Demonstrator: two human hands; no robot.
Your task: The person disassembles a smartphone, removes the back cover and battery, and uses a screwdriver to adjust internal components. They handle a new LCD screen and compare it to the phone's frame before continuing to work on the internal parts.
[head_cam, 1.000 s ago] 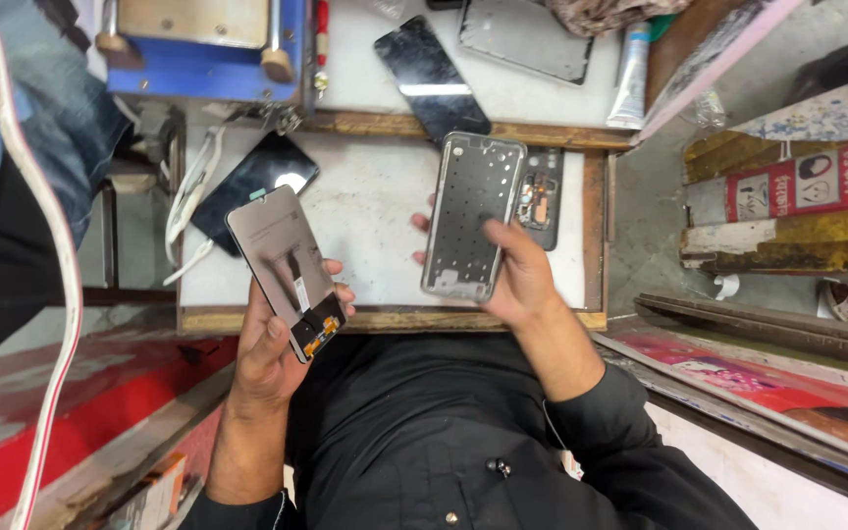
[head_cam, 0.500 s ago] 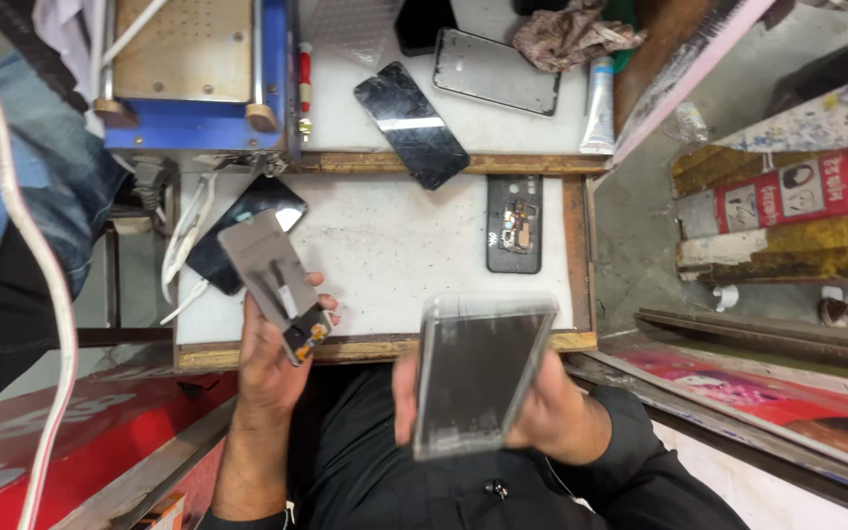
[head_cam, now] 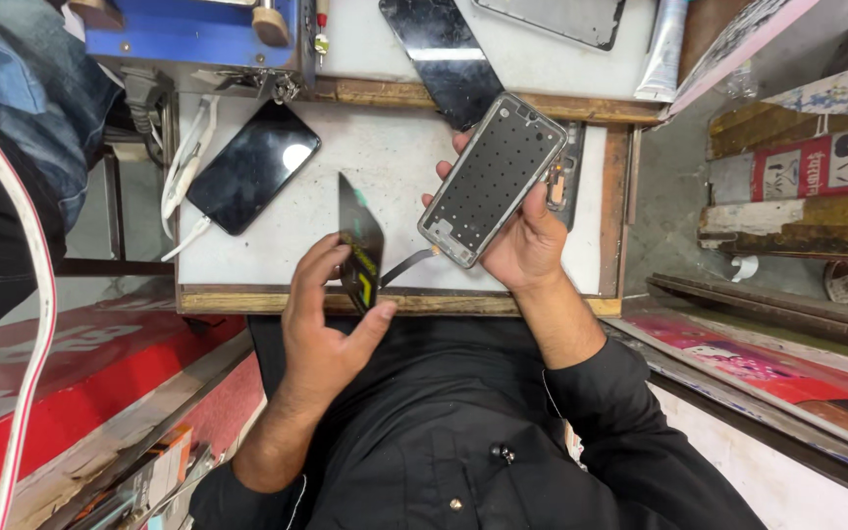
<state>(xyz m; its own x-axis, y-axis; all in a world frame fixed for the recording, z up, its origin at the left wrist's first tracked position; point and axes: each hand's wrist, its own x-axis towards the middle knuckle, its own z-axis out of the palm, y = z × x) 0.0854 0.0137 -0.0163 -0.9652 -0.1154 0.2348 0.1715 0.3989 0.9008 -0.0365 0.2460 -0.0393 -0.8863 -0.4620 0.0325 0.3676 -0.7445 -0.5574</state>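
Head view looks straight down on a small white work board [head_cam: 277, 257] with a wooden rim, set at the centre of the frame. No box or tray shows on it; the board itself carries the parts. At centre right, the right hand [head_cam: 527, 240] grips a grey phone frame [head_cam: 494, 180] by its lower edge, the perforated inner plate facing up and tilted toward the upper right. A thin flex ribbon [head_cam: 406, 265] hangs from the frame's lower corner. Below and left of it, the left hand [head_cam: 321, 324] pinches a dark display panel [head_cam: 358, 240] between thumb and fingers, the panel turned nearly edge-on over the board's front rim. Behind the right hand a dark opened phone back [head_cam: 568, 177] lies by the board's right rim. A black phone [head_cam: 253, 167] rests at the board's upper left, beside white cables [head_cam: 184, 167]. Bare white surface lies between that phone and the hands. Another black screen [head_cam: 441, 54] overhangs the far rim at top centre.
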